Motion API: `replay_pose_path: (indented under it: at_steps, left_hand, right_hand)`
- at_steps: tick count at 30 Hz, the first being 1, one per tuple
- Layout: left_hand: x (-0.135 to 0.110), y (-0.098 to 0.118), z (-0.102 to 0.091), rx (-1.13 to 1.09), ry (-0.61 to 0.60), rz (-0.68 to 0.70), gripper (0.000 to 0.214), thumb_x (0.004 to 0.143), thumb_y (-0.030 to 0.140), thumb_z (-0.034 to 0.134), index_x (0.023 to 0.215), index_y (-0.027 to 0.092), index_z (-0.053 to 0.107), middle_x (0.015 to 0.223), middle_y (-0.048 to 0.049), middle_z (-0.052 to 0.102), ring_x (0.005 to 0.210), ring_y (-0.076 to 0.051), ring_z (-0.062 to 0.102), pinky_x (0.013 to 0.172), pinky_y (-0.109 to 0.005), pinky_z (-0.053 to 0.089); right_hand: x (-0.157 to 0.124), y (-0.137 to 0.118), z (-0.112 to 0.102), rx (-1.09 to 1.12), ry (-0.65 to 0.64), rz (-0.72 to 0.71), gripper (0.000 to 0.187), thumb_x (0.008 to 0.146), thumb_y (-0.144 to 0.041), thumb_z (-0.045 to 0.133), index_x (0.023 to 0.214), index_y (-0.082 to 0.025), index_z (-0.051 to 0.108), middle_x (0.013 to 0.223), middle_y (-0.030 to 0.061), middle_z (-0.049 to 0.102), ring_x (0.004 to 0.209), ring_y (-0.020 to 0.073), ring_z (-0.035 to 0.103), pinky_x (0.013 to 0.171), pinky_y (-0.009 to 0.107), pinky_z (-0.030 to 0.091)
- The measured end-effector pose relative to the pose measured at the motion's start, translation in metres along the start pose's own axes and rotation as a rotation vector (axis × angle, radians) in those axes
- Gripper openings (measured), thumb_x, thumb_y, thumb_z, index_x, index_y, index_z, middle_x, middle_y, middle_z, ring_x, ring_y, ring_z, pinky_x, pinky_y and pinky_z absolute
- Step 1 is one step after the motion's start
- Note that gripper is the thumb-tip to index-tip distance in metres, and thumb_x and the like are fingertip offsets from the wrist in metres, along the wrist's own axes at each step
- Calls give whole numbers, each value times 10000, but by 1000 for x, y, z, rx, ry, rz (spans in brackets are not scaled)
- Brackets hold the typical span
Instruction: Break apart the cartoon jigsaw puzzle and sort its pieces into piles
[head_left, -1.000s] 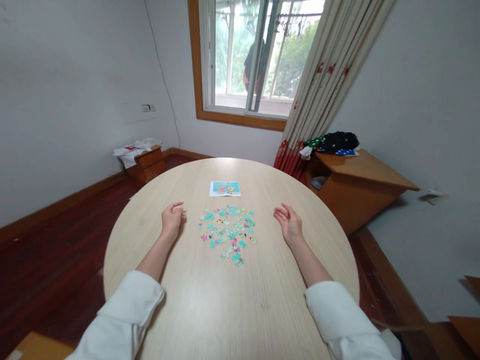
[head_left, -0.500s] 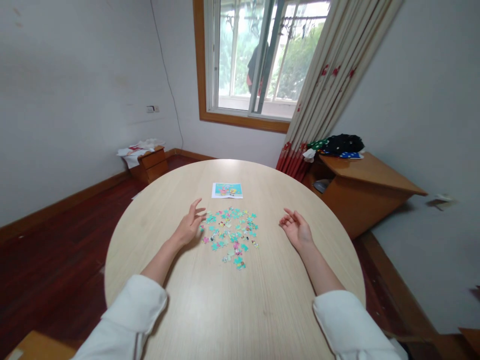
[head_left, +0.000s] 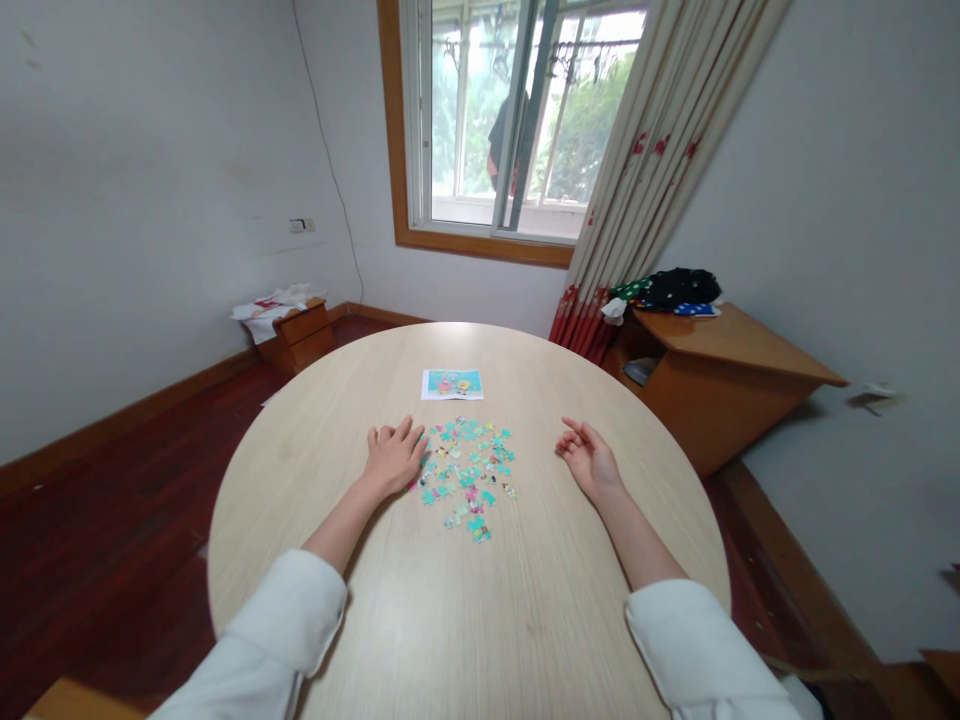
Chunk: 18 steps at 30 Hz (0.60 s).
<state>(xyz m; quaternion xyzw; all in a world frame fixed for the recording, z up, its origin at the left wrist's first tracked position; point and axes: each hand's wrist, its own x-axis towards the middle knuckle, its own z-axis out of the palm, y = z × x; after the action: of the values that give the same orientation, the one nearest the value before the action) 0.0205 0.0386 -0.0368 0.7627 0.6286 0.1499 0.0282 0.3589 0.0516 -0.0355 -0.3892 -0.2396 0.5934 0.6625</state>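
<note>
Loose jigsaw puzzle pieces [head_left: 471,470], mostly turquoise with pink, yellow and pale green, lie scattered in the middle of the round table [head_left: 510,620]. At the left edge of the pieces, my left hand [head_left: 394,458] is palm down with its fingers apart, covering a few of them. My right hand [head_left: 591,462] rests on its side to the right of the pieces, apart from them, with loosely curled fingers and nothing in it. Beyond the pieces lies a picture sheet [head_left: 453,384] with cartoon figures on turquoise.
Behind the table are a window [head_left: 495,130] and a long curtain [head_left: 637,170]. A wooden cabinet [head_left: 750,350] topped with dark cloth [head_left: 681,288] stands to the right. Back left is a small drawer unit [head_left: 306,335] with white cloths on it.
My left hand has turned palm down and moved slightly right, onto the edge of the puzzle pieces. My right hand has hardly moved. The view has shifted a little.
</note>
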Motion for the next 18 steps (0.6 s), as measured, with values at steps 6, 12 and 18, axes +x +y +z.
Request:
replay_pose_path:
  at_steps: [6,12,18]
  left_hand:
    - [-4,0,-8,114,43,-91,472,939,430,257,1162,186,594,1373,-166,489,1116,-358,497,931,-560,314]
    - [-9,-5,-23,214,-11,-242,514,939,393,240,1095,80,617,1255,-214,553,1091,-358,495,895,-485,345]
    - [-8,-9,-28,172,139,-286,469,935,342,253,1071,105,634,1257,-178,575,1091,-343,501,932,-497,297]
  right_hand:
    - [0,1,0,-31,-3,-23,229,724,-354,646,840,-157,672,566,-33,563,543,92,538,561,226,474]
    - [0,6,2,-163,55,-182,378,555,-416,771,788,-151,635,544,-55,514,499,83,468,482,221,396]
    - [-9,8,4,-585,302,-530,525,620,-446,737,581,-229,261,508,-119,237,454,51,227,434,200,208]
